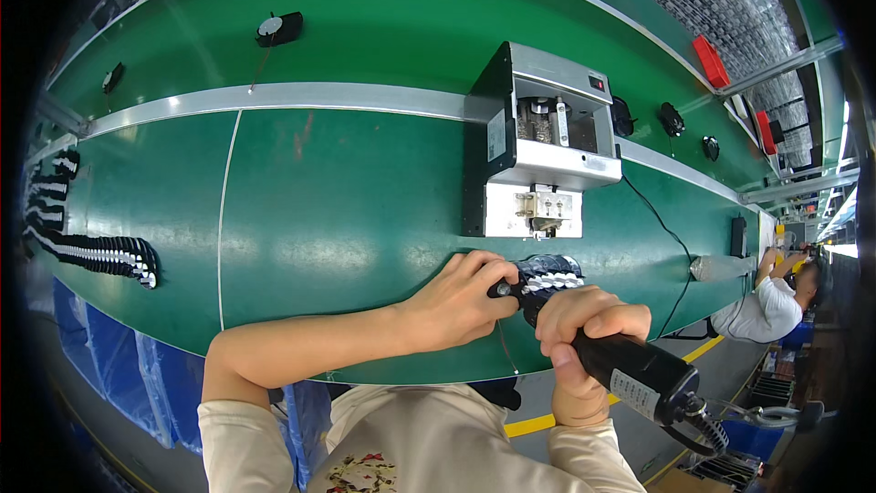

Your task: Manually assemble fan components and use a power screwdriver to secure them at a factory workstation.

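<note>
Along the near edge of the long, smooth green counter (338, 192), I see a person in a cream top bent over close work. Their right hand (593, 315) is wrapped firmly round a thick black cylindrical power screwdriver (634, 370) with a pale label, its cable end slanting toward the lower right. The left hand (470, 299) has its grip narrowed on a small glossy black part (504, 290), just beside the tool's front end; whether the two touch, I can't make out from here. A thin wire (503, 344) hangs below the fingers. Directly beyond both hands lies a short row of black-and-white pieces (553, 276), and behind it stands a boxy silver-and-black metal machine (557, 160). Farther left, a long curved row of similar black-and-white pieces (100, 256) rests near the counter's end.
</note>
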Action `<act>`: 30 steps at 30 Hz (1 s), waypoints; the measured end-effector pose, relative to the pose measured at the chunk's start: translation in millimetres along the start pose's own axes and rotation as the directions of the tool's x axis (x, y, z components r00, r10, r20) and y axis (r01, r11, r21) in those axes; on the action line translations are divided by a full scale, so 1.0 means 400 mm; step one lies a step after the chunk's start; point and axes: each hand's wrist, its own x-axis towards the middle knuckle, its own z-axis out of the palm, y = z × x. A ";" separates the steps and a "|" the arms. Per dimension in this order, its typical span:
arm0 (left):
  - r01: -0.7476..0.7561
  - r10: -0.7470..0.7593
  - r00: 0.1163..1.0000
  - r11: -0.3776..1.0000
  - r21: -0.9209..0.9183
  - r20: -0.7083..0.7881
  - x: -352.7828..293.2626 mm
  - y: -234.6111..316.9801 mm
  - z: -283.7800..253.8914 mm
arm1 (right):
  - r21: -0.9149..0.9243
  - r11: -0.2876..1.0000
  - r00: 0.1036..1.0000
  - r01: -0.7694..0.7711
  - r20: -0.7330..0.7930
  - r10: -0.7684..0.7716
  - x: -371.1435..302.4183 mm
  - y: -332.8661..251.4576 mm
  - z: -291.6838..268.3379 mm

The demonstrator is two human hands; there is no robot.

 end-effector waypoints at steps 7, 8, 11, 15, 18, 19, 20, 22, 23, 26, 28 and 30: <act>0.015 -0.015 1.000 1.000 -0.014 0.014 0.002 0.008 -0.013 | 0.076 0.987 0.987 -0.143 -0.055 0.148 -0.003 -0.016 -0.002; 0.020 -0.019 1.000 1.000 -0.021 0.012 0.001 0.010 -0.015 | 0.097 0.977 0.977 -0.191 -0.073 0.199 -0.001 -0.022 -0.003; 0.033 -0.033 0.999 0.998 -0.050 0.006 0.008 0.012 -0.016 | 0.261 0.957 0.976 -0.128 -0.139 0.169 0.031 -0.024 -0.033; 0.049 -0.049 0.999 0.999 -0.024 -0.003 0.008 0.009 -0.017 | 0.296 0.951 0.977 0.090 -0.213 -0.026 0.090 -0.039 -0.113; 0.003 -0.003 1.000 1.000 -0.005 -0.007 0.010 0.009 -0.029 | 0.273 0.953 0.961 0.134 -0.269 -0.058 0.111 -0.048 -0.147; -0.009 0.010 0.999 0.999 -0.037 0.048 0.008 0.014 -0.051 | 0.262 0.954 0.960 0.148 -0.269 -0.075 0.111 -0.047 -0.157; -0.015 0.023 0.994 0.997 -0.072 0.102 0.009 0.028 -0.077 | 0.250 0.955 0.959 0.162 -0.269 -0.092 0.110 -0.049 -0.170; 0.015 0.022 0.969 0.989 -0.145 0.247 -0.008 0.037 -0.147 | 0.221 0.958 0.954 0.181 -0.277 -0.116 0.099 -0.038 -0.181; 0.052 -0.024 0.959 0.994 -0.093 0.282 -0.019 0.032 -0.190 | 0.226 0.959 0.958 0.170 -0.265 -0.108 0.097 -0.031 -0.183; 0.112 -0.119 0.949 0.993 0.041 0.291 -0.016 -0.020 -0.304 | 0.204 0.969 0.964 0.137 -0.255 -0.082 0.099 -0.029 -0.171; 0.132 -0.157 0.982 0.969 0.208 0.107 0.003 -0.098 -0.344 | 0.224 0.966 0.965 0.133 -0.251 -0.075 0.095 -0.016 -0.165; 0.161 -0.076 0.980 0.853 0.497 -0.186 0.026 -0.198 -0.362 | 0.235 0.966 0.965 0.107 -0.258 -0.045 0.090 -0.016 -0.152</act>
